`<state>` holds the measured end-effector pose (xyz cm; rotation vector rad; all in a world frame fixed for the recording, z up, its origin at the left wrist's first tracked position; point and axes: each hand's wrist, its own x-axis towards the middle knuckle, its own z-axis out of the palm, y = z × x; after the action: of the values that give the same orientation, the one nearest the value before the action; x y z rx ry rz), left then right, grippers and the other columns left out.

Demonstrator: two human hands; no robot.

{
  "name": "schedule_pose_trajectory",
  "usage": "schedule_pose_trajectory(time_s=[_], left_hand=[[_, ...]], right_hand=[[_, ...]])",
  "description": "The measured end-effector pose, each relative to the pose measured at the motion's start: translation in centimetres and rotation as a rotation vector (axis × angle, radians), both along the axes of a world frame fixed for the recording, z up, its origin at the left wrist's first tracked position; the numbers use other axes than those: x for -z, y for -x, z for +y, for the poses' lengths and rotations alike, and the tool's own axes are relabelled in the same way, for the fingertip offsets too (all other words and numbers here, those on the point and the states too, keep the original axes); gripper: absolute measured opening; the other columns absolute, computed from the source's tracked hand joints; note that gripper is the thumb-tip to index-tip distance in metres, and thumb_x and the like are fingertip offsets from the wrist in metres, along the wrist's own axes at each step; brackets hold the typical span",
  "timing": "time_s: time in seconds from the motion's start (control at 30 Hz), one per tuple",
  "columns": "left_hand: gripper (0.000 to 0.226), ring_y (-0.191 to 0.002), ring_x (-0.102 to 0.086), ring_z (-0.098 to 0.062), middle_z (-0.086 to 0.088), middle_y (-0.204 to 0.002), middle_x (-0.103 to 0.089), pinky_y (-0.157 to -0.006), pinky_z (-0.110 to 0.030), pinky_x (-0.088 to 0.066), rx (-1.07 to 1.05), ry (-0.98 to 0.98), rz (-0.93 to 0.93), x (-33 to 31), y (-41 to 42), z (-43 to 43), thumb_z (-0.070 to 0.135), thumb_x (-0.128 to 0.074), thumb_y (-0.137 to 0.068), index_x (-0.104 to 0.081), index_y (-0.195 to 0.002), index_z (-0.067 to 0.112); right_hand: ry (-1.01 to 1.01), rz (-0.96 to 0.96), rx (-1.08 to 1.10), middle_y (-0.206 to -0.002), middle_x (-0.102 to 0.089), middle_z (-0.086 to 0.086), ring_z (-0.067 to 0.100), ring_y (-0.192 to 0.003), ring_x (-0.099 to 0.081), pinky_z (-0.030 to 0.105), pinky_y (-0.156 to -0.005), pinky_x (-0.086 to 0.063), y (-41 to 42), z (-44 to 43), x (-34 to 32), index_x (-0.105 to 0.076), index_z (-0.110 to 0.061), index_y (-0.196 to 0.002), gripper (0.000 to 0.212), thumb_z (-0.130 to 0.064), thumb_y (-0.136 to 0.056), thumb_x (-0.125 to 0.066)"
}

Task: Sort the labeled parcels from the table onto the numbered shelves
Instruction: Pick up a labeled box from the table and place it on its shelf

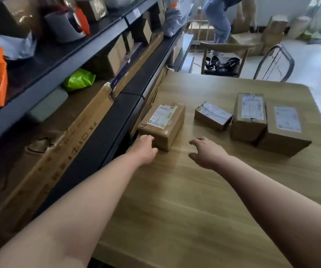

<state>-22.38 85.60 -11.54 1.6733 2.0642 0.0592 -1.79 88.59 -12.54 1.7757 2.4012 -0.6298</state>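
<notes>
Sorting incomplete: the 1-6 parcel [161,125] and three parcels [248,117] right of centre lie unsorted on the table [194,200]; left grip [146,149] touches the 1-6 parcel, closure indeterminate; right grip [206,153] spread, empty.

A pale floor [314,60] fills the upper right of the frame, brightest toward the right edge, below a light wall [283,6]. A wooden chair [223,47] and a metal chair [277,55] stand beyond the wood-grain table [194,190]. Dark shelves [117,26] run along the left. Cardboard boxes [252,39] sit against the wall.
</notes>
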Motion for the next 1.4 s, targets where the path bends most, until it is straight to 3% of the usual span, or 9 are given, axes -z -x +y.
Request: schedule_pose_trajectory(time_s=[0.13, 0.33, 0.53, 0.77, 0.93, 1.1, 1.27, 1.4], left_hand=[[0.057, -0.144, -0.026, -0.027, -0.003, -0.161, -0.014, -0.112, -0.045, -0.033, -0.037, -0.027, 0.021, 1.5, 3.2, 5.7, 0.027, -0.048, -0.1, -0.026, -0.151, 0.019], [0.058, -0.135, -0.038, -0.029, -0.002, -0.157, -0.024, -0.106, -0.048, -0.04, 0.015, 0.055, -0.035, 4.3, 6.2, 9.7, 0.028, -0.045, -0.099, -0.021, -0.153, 0.029], [0.066, -0.139, -0.035, -0.029, -0.004, -0.16, -0.018, -0.103, -0.042, -0.044, 0.043, -0.02, -0.008, 5.8, 6.7, 8.6, 0.008, -0.046, -0.097, -0.021, -0.154, 0.03], [0.057, -0.118, -0.053, -0.025, -0.005, -0.144, -0.045, -0.085, -0.03, -0.048, -0.059, -0.096, -0.159, 4.9, 5.9, 6.7, 0.002, -0.046, -0.095, -0.043, -0.146, 0.027], [0.058, -0.119, -0.051, -0.025, -0.005, -0.144, -0.044, -0.09, -0.033, -0.05, -0.07, -0.064, -0.16, 4.7, 4.4, 3.7, 0.003, -0.047, -0.094, -0.044, -0.145, 0.03], [0.056, -0.119, -0.051, -0.027, -0.004, -0.139, -0.047, -0.091, -0.034, -0.05, -0.068, -0.048, -0.122, 4.4, 1.0, -1.0, 0.001, -0.047, -0.093, -0.05, -0.141, 0.03], [0.053, -0.12, -0.052, -0.026, -0.003, -0.137, -0.05, -0.095, -0.033, -0.049, -0.14, -0.021, -0.151, 4.3, -3.2, -6.5, 0.0, -0.046, -0.09, -0.059, -0.132, 0.03], [0.047, -0.115, -0.056, -0.023, -0.001, -0.132, -0.059, -0.092, -0.029, -0.049, -0.155, -0.002, -0.128, 3.8, -6.8, -10.7, 0.003, -0.047, -0.089, -0.066, -0.122, 0.031]], right_hand=[[0.031, 0.051, 0.044, -0.152, -0.031, 0.004, 0.025, -0.135, -0.039, 0.04, -0.103, -0.041, 4.8, 3.7, 1.1, -0.036, -0.024, -0.145, 0.053, -0.036, -0.095, -0.052], [0.059, 0.107, 0.116, -0.162, -0.002, 0.004, 0.028, -0.145, -0.021, 0.041, -0.11, -0.032, 9.2, 6.0, 3.7, -0.016, -0.034, -0.152, 0.063, -0.029, -0.098, -0.047], [0.059, 0.093, 0.172, -0.162, 0.0, 0.0, 0.024, -0.144, -0.026, 0.037, -0.107, -0.039, 10.5, 5.6, 4.4, -0.022, -0.032, -0.151, 0.063, -0.019, -0.096, -0.048], [0.09, 0.248, 0.296, -0.159, -0.022, 0.0, 0.018, -0.143, -0.027, 0.028, -0.109, -0.031, 10.5, 4.8, 3.1, -0.047, -0.027, -0.141, 0.057, -0.002, -0.089, -0.043], [0.064, 0.209, 0.23, -0.154, -0.034, -0.002, 0.018, -0.141, -0.031, 0.029, -0.112, -0.029, 8.6, 2.5, 2.1, -0.039, -0.018, -0.146, 0.062, 0.0, -0.086, -0.044], [0.061, 0.228, 0.159, -0.143, -0.05, -0.001, 0.024, -0.128, -0.047, 0.034, -0.1, -0.043, 4.5, -1.0, 1.6, -0.057, -0.018, -0.132, 0.051, 0.001, -0.085, -0.046], [0.078, 0.198, 0.076, -0.137, -0.055, 0.001, 0.026, -0.123, -0.052, 0.034, -0.093, -0.047, -0.3, -5.2, 1.4, -0.058, -0.02, -0.13, 0.046, -0.004, -0.089, -0.047], [0.106, 0.202, 0.033, -0.134, -0.058, 0.003, 0.025, -0.121, -0.054, 0.033, -0.096, -0.047, -4.3, -8.5, 1.6, -0.056, -0.023, -0.133, 0.048, -0.006, -0.089, -0.048]])
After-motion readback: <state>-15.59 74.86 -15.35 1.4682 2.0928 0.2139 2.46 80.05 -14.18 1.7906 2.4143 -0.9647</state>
